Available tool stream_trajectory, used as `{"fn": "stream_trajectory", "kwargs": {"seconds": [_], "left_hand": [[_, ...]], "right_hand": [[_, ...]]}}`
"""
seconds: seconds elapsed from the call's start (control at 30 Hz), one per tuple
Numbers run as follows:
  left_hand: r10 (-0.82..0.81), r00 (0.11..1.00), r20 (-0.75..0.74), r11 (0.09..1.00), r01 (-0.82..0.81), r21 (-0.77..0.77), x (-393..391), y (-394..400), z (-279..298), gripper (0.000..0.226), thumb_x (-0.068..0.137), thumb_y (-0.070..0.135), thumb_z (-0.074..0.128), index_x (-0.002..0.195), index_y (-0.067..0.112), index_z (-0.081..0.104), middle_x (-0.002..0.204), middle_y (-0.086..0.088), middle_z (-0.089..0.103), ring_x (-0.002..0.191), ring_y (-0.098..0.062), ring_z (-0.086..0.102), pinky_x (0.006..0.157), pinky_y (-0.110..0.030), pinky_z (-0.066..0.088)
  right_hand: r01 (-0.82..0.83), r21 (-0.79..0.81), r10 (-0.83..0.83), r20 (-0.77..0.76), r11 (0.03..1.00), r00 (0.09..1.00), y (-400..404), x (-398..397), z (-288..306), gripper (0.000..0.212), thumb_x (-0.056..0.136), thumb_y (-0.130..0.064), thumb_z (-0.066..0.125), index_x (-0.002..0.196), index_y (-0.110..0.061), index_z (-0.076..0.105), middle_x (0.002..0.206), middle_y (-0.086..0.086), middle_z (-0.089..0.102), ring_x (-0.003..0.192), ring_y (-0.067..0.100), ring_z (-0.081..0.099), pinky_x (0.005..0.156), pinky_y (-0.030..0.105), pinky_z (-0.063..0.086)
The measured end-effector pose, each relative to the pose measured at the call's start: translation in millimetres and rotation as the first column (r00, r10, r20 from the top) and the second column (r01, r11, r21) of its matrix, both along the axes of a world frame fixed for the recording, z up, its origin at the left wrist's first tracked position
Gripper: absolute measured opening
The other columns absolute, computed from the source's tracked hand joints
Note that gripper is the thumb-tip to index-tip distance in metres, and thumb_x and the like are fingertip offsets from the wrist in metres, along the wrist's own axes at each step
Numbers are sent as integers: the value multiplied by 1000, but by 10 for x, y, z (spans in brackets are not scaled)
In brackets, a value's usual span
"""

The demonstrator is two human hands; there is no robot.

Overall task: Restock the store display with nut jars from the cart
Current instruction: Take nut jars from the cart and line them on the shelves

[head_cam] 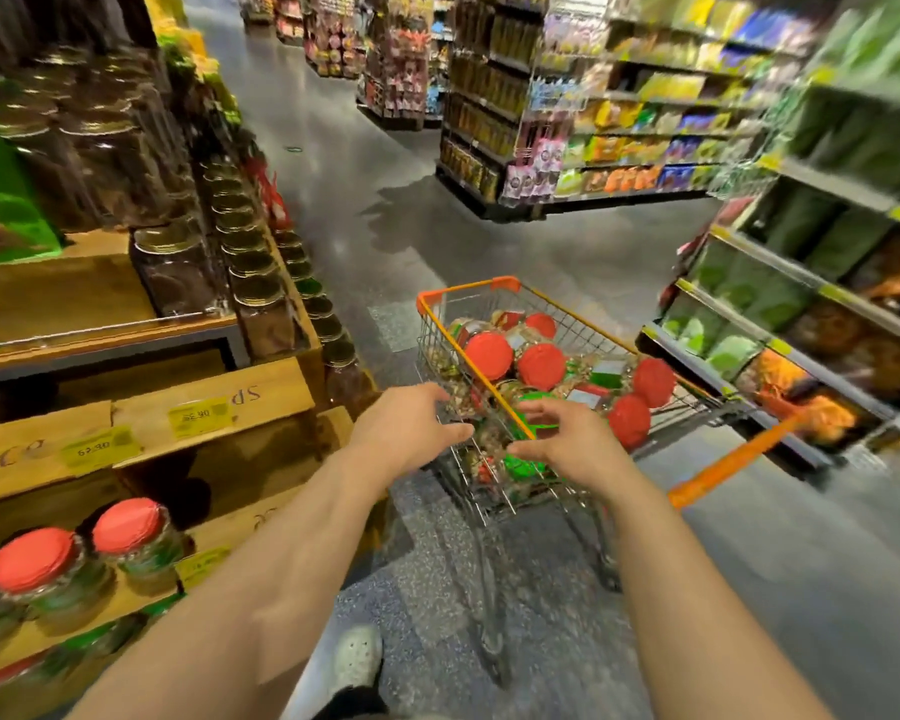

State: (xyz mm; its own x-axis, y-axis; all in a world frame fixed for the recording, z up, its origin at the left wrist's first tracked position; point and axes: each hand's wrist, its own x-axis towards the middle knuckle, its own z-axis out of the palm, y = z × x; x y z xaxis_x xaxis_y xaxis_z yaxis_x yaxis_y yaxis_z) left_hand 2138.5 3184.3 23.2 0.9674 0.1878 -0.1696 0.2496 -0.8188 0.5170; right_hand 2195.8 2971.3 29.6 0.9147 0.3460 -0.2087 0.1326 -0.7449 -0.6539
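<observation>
Nut jars (pixel 540 365) with red lids lie heaped in the wire cart (pixel 583 330) in the aisle; both arms stretch toward it, left hand (pixel 404 431) and right hand (pixel 567 441) spread loose, grasping nothing; the cart's near rim stands between them and a green-lidded jar (pixel 533 426); two red-lidded jars (pixel 126 532) sit on the wooden display (pixel 214 402) at left.

The cart (pixel 494 324) stands open-topped, so I can reach in from above; its wire walls block the sides; jars (pixel 540 366) crowd inside it.
</observation>
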Motion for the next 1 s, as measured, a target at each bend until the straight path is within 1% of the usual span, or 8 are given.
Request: {"fn": "stream_trajectory", "kwargs": {"seconds": [0.17,0.37,0.5,0.63,0.77,0.83,0.9,1.0], "left_hand": [[-80,997,-15,996,80,-38,586,-52,-56,73,88,64,66,149,27,48,146,-1,57,132,-24,54,102,-40,51],[-152,988,-1,986,151,-75,1421,195,-57,75,88,60,70,149,24,47,141,-3,60,122,-22,60,96,-37,52],[-218,976,-8,976,217,-15,2131,505,-44,77,86,59,73,149,22,48,143,-4,59,127,-24,57,101,-38,49],[-268,962,-59,963,268,-7,2725,787,-95,84,81,59,78,150,23,46,132,-5,65,117,-25,62,96,-38,52],[-319,940,-118,948,319,-23,3253,972,-257,86,78,56,81,149,24,47,126,-6,66,114,-27,63,92,-38,51],[-345,928,-142,939,343,-39,3472,1004,-376,92,77,55,83,153,23,43,135,-6,62,121,-26,60,97,-36,49],[-371,913,-169,928,366,-62,3644,1009,-503,98,77,54,84,157,23,36,149,-7,53,132,-27,53,102,-36,45],[-393,895,-212,919,387,-72,3909,1014,-724,106,75,56,84,159,28,28,155,-12,44,140,-31,44,107,-38,43]], "right_hand": [[117,17,-117,0,993,993,-157,360,-100,61,73,-30,91,129,-28,67,122,0,68,115,17,63,101,41,50],[193,12,-192,-36,981,981,-21,1062,-265,65,75,-32,90,134,-33,62,130,-3,64,123,19,60,104,43,49],[238,73,-231,-90,969,969,256,1658,-344,73,80,-20,86,145,-23,53,134,0,61,123,16,58,94,30,47],[299,99,-280,-164,949,946,549,2126,-510,84,77,-19,89,150,-23,47,146,9,56,132,21,54,99,35,50],[390,118,-362,-208,913,909,730,2419,-692,83,79,-23,88,150,-26,46,149,12,52,136,25,51,100,37,50],[438,115,-405,-232,892,885,761,2543,-783,84,78,-24,89,149,-27,46,148,14,52,133,25,53,103,45,51],[470,120,-428,-266,874,864,782,2651,-861,83,78,-24,89,149,-28,46,148,15,52,130,26,55,100,42,53],[500,120,-449,-300,858,842,807,2867,-1013,83,79,-26,87,150,-29,45,149,15,51,132,27,54,104,41,50]]}}
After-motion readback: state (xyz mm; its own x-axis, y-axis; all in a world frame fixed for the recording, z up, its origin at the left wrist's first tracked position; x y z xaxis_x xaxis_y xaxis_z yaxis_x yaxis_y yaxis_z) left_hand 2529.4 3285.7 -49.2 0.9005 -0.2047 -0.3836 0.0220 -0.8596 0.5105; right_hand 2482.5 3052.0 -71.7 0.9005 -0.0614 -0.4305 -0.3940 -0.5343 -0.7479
